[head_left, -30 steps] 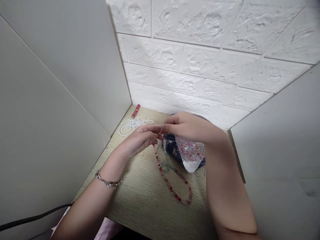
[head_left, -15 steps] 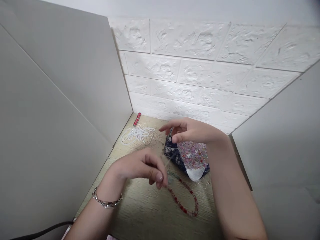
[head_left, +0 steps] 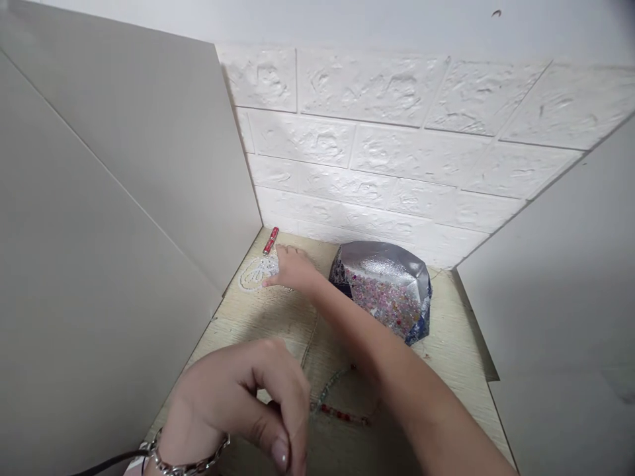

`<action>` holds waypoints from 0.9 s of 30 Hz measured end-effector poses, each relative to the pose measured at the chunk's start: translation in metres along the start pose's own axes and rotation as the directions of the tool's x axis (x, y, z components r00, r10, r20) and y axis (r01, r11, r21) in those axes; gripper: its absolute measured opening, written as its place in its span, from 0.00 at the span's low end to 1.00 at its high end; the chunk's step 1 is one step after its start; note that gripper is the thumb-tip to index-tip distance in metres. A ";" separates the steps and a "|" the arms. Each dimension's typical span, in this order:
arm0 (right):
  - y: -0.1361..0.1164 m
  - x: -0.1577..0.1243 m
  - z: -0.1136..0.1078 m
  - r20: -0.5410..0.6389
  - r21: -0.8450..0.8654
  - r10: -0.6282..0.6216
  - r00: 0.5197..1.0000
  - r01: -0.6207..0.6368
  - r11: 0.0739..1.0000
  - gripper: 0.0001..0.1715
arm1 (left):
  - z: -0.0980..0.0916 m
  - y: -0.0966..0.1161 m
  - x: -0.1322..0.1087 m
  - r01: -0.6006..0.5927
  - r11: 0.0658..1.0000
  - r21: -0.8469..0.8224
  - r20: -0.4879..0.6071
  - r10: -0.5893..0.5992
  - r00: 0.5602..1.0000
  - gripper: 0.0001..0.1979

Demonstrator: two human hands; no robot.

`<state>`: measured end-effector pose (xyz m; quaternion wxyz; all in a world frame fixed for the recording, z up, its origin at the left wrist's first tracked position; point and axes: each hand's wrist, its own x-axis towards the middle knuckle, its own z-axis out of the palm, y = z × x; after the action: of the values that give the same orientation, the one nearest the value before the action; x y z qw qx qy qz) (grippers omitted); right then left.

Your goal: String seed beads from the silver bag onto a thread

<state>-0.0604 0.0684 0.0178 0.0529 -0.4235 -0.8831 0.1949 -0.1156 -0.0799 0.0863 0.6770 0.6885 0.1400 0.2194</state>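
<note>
Hand, right (head_left: 292,268): yours, far left, fingertips on white bead strand (head_left: 254,273) beside red tube (head_left: 270,240); grasp unclear.
Hand, left (head_left: 238,396): near, fingers curled together; contents hidden.
Red bead strand (head_left: 340,414): strung, loose on table (head_left: 461,330), near.
Bead bag (head_left: 387,291): far, untouched.

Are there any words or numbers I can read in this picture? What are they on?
None can be read.
Small red tube: any marking too small to read.
Silver foil bag of coloured beads: white pattern on its dark blue side, too blurred to read.
</note>
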 end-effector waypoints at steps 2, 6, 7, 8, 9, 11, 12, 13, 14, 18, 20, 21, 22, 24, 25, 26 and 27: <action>-0.006 0.002 0.003 -0.004 -0.049 0.055 0.998 -0.055 0.997 0.47 | 0.000 -0.005 0.000 0.012 1.000 -0.028 -0.060 -0.013 0.998 0.15; -0.012 -0.002 0.003 -0.009 -0.095 0.062 0.998 -0.062 0.994 0.31 | -0.002 -0.011 0.000 0.090 0.993 -0.075 -0.103 -0.097 0.990 0.14; -0.012 -0.003 0.003 0.001 -0.091 0.051 0.999 -0.051 0.995 0.28 | -0.002 -0.013 0.000 0.106 0.991 -0.086 -0.100 -0.115 0.988 0.14; -0.013 -0.004 0.003 0.018 -0.085 0.040 0.999 -0.038 0.996 0.25 | -0.002 -0.014 0.000 0.119 0.988 -0.094 -0.099 -0.128 0.987 0.14; -0.013 -0.005 0.003 0.038 -0.080 0.028 0.999 -0.025 0.996 0.22 | -0.001 -0.015 0.000 0.128 0.987 -0.101 -0.101 -0.138 0.985 0.14; -0.014 -0.006 0.005 0.078 -0.072 -0.001 0.997 0.006 0.997 0.18 | 0.000 -0.017 0.001 0.147 0.983 -0.113 -0.105 -0.159 0.982 0.14; -0.014 -0.007 0.007 0.092 -0.068 -0.015 0.996 0.021 0.997 0.17 | 0.000 -0.018 0.001 0.156 0.981 -0.117 -0.106 -0.168 0.980 0.15; -0.014 -0.008 0.009 0.100 -0.066 -0.028 0.995 0.034 0.997 0.17 | 0.001 -0.020 0.001 0.165 0.979 -0.118 -0.107 -0.177 0.978 0.15; -0.015 -0.008 0.010 0.105 -0.065 -0.039 0.994 0.046 0.997 0.17 | 0.001 -0.021 0.001 0.173 0.978 -0.116 -0.105 -0.185 0.977 0.15; -0.015 -0.014 0.011 0.119 -0.045 -0.101 0.988 0.107 0.993 0.14 | 0.003 -0.023 0.000 0.184 0.976 -0.116 -0.104 -0.196 0.975 0.15; -0.016 -0.020 0.009 0.121 -0.035 -0.136 0.983 0.141 0.989 0.15 | 0.005 -0.023 0.000 0.187 0.976 -0.114 -0.106 -0.199 0.974 0.15; -0.016 -0.024 0.007 0.122 -0.035 -0.155 0.980 0.160 0.987 0.15 | 0.006 -0.023 0.000 0.189 0.976 -0.111 -0.105 -0.201 0.974 0.14; -0.016 -0.028 0.006 0.128 -0.038 -0.174 0.976 0.180 0.983 0.15 | 0.007 -0.024 0.000 0.190 0.976 -0.109 -0.103 -0.201 0.974 0.14; -0.017 -0.039 0.002 0.159 -0.050 -0.215 0.964 0.225 0.973 0.14 | 0.008 -0.026 0.000 0.186 0.977 -0.107 -0.101 -0.197 0.975 0.15; -0.017 -0.045 0.000 0.180 -0.055 -0.232 0.956 0.245 0.968 0.12 | 0.009 -0.027 0.000 0.184 0.977 -0.104 -0.099 -0.194 0.976 0.15; -0.017 -0.051 -0.001 0.204 -0.057 -0.255 0.945 0.272 0.961 0.11 | 0.010 -0.028 0.000 0.183 0.978 -0.099 -0.097 -0.193 0.976 0.15; -0.017 -0.056 -0.003 0.230 -0.064 -0.279 0.932 0.301 0.952 0.10 | 0.010 -0.029 0.000 0.182 0.979 -0.095 -0.101 -0.191 0.976 0.15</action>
<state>-0.0362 0.0165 0.0312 -0.0372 -0.2666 -0.9449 0.1864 -0.1080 -0.0877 0.0580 0.7144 0.6299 0.2314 0.1982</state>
